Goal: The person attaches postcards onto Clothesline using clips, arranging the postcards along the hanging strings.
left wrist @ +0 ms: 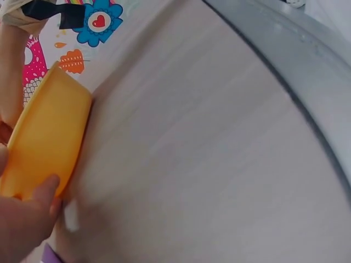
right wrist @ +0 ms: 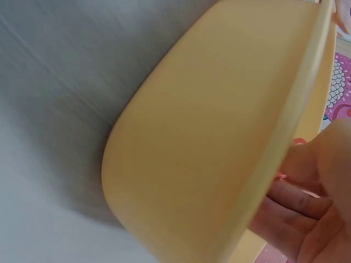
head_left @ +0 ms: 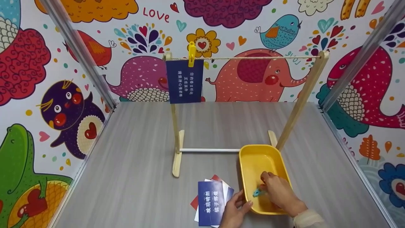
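Note:
On the near right of the table stands a yellow plastic basin point(head_left: 262, 155). My left hand point(head_left: 235, 210) grips its near left rim, the thumb over the edge and the fingers along the outer wall point(left wrist: 49, 131). Inside the basin my right hand point(head_left: 280, 191) pinches a small red clothespin point(right wrist: 281, 176), mostly hidden by the fingers. Just beside those fingers lies a teal clothespin point(head_left: 258, 192). Left of the basin is a fanned stack of cards with a dark blue card point(head_left: 209, 202) on top, white and red ones showing beneath.
Behind the basin rises a wooden rack point(head_left: 300, 101) with a rope point(head_left: 253, 58) strung across its top. A yellow clothespin point(head_left: 191, 54) holds a blue card point(head_left: 185, 82) at the rope's left end. A white bar point(head_left: 208, 150) joins the feet. Cartoon-printed walls surround the table.

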The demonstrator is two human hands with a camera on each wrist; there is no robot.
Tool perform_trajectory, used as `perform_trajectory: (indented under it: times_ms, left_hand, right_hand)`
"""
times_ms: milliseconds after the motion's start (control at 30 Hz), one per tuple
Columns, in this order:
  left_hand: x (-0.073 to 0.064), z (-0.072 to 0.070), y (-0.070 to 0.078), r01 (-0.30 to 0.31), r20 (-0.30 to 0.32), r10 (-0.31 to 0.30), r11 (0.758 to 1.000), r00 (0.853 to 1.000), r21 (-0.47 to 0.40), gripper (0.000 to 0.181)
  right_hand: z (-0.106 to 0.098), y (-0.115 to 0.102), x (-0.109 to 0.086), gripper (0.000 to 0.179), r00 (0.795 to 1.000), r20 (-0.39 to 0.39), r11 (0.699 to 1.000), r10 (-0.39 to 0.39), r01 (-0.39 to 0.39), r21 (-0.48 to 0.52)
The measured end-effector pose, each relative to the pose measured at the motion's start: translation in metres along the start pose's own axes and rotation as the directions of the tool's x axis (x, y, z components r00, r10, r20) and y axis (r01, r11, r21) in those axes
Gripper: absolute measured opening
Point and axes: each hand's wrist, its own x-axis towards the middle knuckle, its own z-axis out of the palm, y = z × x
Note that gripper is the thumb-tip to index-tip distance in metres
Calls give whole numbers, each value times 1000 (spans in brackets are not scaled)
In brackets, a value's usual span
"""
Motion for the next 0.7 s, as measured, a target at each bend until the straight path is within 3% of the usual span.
perform_trajectory:
  times_ms: [200,300,433,600,700]
  left_hand:
    - [-1,1,1,-6,-50,6,1000,999,-12,54]
    - [-2,2,-1,6,-57,-7,1000,998,-11,55]
    - [-4,0,-2,8,-69,-8,1000,998,3,58]
    - [-5,-8,0,-19,-107,19,1000,994,0,53]
    - [-6,-14,3,-36,-162,42,999,986,38,44]
  right_hand:
    - [0,-7,-4,31,998,33,995,49,-51,80]
    - [1,-8,-6,29,999,10,996,38,-39,84]
    - [4,-6,-9,31,997,-69,997,-25,30,69]
    - [5,-5,-12,34,976,-180,987,-121,137,81]
    - [3,-7,-14,32,967,-216,981,-138,164,106]
